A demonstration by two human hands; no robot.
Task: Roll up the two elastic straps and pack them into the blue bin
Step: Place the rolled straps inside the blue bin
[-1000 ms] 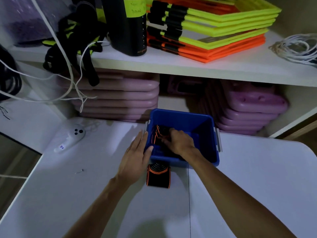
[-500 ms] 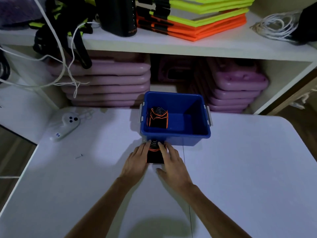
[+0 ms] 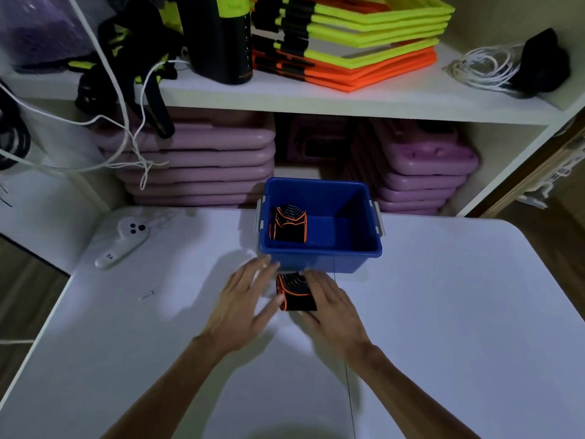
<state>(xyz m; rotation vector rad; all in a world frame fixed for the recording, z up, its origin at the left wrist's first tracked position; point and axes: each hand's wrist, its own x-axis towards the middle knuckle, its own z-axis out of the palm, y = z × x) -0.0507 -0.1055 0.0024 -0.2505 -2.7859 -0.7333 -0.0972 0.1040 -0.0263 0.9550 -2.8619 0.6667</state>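
Writing on the white remote (image 3: 122, 242) and on the black bottle (image 3: 221, 36) is too small to read. One rolled strap (image 3: 289, 228), black with orange edges and ribbed like cloth, stands in the left side of the smooth plastic blue bin (image 3: 319, 253). Another rolled strap (image 3: 296, 294) lies on the white table (image 3: 443, 312) just in front of the bin. The left hand (image 3: 243, 307) has flat, spread fingers beside it, holding nothing. The right hand (image 3: 332, 307) lies flat against its right side, fingers straight.

Dim room; white table (image 3: 459, 312) before white shelf unit (image 3: 316, 104); wooden floor (image 3: 28, 296).
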